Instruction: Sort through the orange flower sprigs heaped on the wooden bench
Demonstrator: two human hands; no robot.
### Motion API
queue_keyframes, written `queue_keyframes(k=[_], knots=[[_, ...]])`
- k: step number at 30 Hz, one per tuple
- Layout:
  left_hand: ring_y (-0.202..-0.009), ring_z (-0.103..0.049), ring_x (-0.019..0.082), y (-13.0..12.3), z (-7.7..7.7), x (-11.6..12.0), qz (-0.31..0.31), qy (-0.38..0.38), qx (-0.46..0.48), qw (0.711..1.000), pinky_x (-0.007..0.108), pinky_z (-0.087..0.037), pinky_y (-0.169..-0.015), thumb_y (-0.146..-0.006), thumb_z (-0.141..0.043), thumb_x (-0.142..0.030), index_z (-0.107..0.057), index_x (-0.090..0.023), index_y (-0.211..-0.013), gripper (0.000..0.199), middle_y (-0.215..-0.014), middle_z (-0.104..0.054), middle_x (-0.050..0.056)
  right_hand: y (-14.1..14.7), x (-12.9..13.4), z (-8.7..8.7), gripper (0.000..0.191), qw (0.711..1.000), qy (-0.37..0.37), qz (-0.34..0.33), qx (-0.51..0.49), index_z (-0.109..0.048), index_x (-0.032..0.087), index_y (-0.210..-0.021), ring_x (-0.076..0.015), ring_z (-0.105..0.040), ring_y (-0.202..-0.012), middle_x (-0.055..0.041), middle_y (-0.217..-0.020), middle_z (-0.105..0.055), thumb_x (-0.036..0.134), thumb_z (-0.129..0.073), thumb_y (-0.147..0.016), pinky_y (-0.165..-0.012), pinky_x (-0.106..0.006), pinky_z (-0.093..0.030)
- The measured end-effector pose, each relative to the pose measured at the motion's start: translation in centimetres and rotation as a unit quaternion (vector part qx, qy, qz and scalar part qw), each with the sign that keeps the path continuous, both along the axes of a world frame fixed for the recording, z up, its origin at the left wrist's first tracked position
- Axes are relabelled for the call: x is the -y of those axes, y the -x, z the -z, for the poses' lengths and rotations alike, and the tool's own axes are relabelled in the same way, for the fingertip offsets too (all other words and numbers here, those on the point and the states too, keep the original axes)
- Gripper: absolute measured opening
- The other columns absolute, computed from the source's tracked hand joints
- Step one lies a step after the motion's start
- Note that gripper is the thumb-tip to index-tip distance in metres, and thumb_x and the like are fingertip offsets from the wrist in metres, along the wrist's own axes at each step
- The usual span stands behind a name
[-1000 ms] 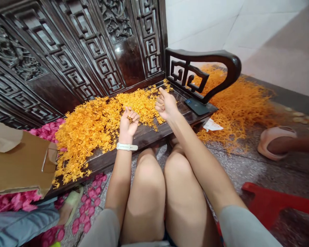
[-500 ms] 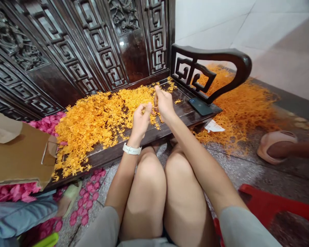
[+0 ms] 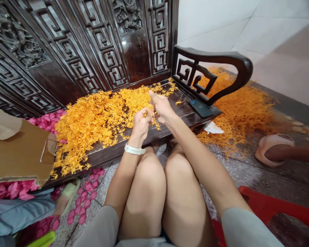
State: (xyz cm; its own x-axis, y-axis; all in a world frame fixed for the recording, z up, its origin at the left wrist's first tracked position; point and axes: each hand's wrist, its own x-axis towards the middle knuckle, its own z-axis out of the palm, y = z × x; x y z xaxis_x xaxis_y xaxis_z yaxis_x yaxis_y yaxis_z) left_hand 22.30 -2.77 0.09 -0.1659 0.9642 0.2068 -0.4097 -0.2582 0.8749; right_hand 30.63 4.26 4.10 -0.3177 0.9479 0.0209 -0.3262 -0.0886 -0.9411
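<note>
My left hand (image 3: pixel 141 122), with a white watch on its wrist, is closed in a pinch on a small yellow-orange plastic flower piece (image 3: pixel 150 106). Right beside it, my right hand (image 3: pixel 161 107) has its fingers curled against the same spot, thumb pointing up and away; what its fingertips hold is hidden. Both hands are above the front part of a dark wooden bench (image 3: pixel 103 156). Behind and left of them a heap of yellow-orange plastic flower pieces (image 3: pixel 90 120) is spread over the seat.
A phone (image 3: pixel 201 107) lies by the carved armrest (image 3: pixel 244 68). Orange strands (image 3: pixel 237 106) are piled on the floor at right, near another person's foot in a pink slipper (image 3: pixel 270 151). At left are a cardboard box (image 3: pixel 18 154), pink flower pieces (image 3: pixel 84 197) and another person's jeans-clad leg (image 3: pixel 20 212).
My right hand has moved slightly left and down, closer against my left hand. The left hand stays nearly in place, its pinch now showing the yellow piece. The view has shifted slightly.
</note>
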Motion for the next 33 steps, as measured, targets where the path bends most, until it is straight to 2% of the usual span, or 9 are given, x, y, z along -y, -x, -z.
queue_keyframes(k=[4, 8, 12, 14, 16, 19, 21, 23, 33], knots=[[-0.054, -0.037, 0.006, 0.3, -1.3, 0.8, 0.009, 0.017, 0.098, 0.995, 0.02, -0.028, -0.051, -0.073, -0.07, 0.001, -0.044, -0.018, -0.067, 0.033, -0.066, -0.047, -0.003, -1.0, 0.1, -0.3, 0.069, 0.995, 0.014, -0.093, -0.015, -0.03, 0.025, -0.067, -0.0054, -0.014, -0.043, 0.0103, -0.05, -0.023, 0.074, -0.069, -0.096, -0.039, -0.022, -0.013], [-0.055, -0.036, 0.007, 1.0, -2.8, 1.5, 0.013, 0.021, 0.155, 0.988, 0.018, -0.031, -0.051, -0.087, -0.065, 0.0, -0.051, -0.018, -0.074, 0.026, -0.067, -0.042, -0.003, -1.3, -2.4, 1.3, 0.065, 0.998, -0.051, -0.023, 0.019, -0.05, 0.024, -0.076, -0.0098, -0.036, -0.046, 0.0055, -0.056, -0.038, 0.087, -0.063, -0.091, -0.042, -0.024, -0.035], [-0.053, -0.035, 0.006, 1.4, -2.8, 1.6, 0.024, 0.043, 0.121, 0.991, 0.018, -0.03, -0.048, -0.101, -0.073, -0.024, -0.065, -0.018, -0.085, 0.019, -0.069, -0.049, -0.002, -1.2, -6.9, 4.5, 0.078, 0.964, -0.172, 0.093, 0.179, -0.066, 0.028, -0.118, -0.0257, -0.07, -0.098, -0.0093, -0.1, -0.067, 0.095, -0.033, -0.095, -0.086, -0.045, -0.062], [-0.054, -0.037, 0.005, 1.5, -2.2, 1.3, 0.002, 0.05, 0.109, 0.993, 0.017, -0.029, -0.048, -0.097, -0.082, -0.029, -0.066, -0.017, -0.087, 0.022, -0.072, -0.054, -0.002, -1.3, -8.2, 5.8, 0.086, 0.93, -0.199, 0.146, 0.271, -0.063, 0.028, -0.132, -0.0343, -0.063, -0.13, -0.0153, -0.127, -0.065, 0.096, -0.022, -0.096, -0.11, -0.06, -0.053], [-0.054, -0.039, 0.004, 1.6, -1.4, 0.9, -0.029, 0.055, 0.096, 0.993, 0.016, -0.029, -0.048, -0.092, -0.088, -0.034, -0.065, -0.017, -0.086, 0.029, -0.072, -0.057, -0.003, -1.6, -8.1, 6.3, 0.09, 0.911, -0.22, 0.17, 0.305, -0.064, 0.025, -0.131, -0.0378, -0.056, -0.139, -0.0188, -0.135, -0.062, 0.097, -0.022, -0.095, -0.117, -0.064, -0.047], [-0.053, -0.039, 0.003, 2.1, -0.5, 0.2, -0.089, 0.06, 0.067, 0.992, 0.016, -0.028, -0.047, -0.086, -0.093, -0.042, -0.063, -0.017, -0.082, 0.039, -0.07, -0.058, -0.003, -2.1, -5.9, 5.3, 0.083, 0.939, -0.247, 0.049, 0.234, -0.067, 0.021, -0.114, -0.0284, -0.069, -0.107, -0.0148, -0.109, -0.071, 0.095, -0.034, -0.095, -0.092, -0.045, -0.061], [-0.051, -0.037, 0.003, 2.3, -0.2, -0.2, -0.128, 0.057, 0.045, 0.989, 0.016, -0.027, -0.047, -0.084, -0.093, -0.048, -0.063, -0.017, -0.082, 0.044, -0.07, -0.058, -0.004, -2.2, -4.1, 3.9, 0.07, 0.948, -0.25, -0.083, 0.177, -0.067, 0.02, -0.104, -0.0187, -0.066, -0.076, -0.0073, -0.086, -0.069, 0.088, -0.054, -0.094, -0.066, -0.032, -0.056], [-0.05, -0.036, 0.003, 2.4, 0.1, -0.4, -0.153, 0.047, 0.028, 0.987, 0.017, -0.027, -0.046, -0.084, -0.092, -0.053, -0.063, -0.017, -0.082, 0.046, -0.069, -0.058, -0.004, -2.0, -2.7, 2.9, 0.06, 0.938, -0.267, -0.165, 0.145, -0.066, 0.019, -0.095, -0.0132, -0.059, -0.064, -0.0025, -0.077, -0.067, 0.078, -0.074, -0.089, -0.056, -0.026, -0.048], [-0.05, -0.036, 0.004, 3.6, 0.7, -0.6, -0.205, 0.027, -0.032, 0.978, 0.02, -0.027, -0.046, -0.088, -0.083, -0.064, -0.073, -0.016, -0.087, 0.049, -0.071, -0.065, -0.001, -1.9, -1.3, 1.8, 0.037, 0.918, -0.327, -0.13, 0.185, -0.066, 0.019, -0.082, -0.0132, -0.05, -0.065, 0.0002, -0.071, -0.062, 0.052, -0.073, -0.097, -0.061, -0.025, -0.039]])
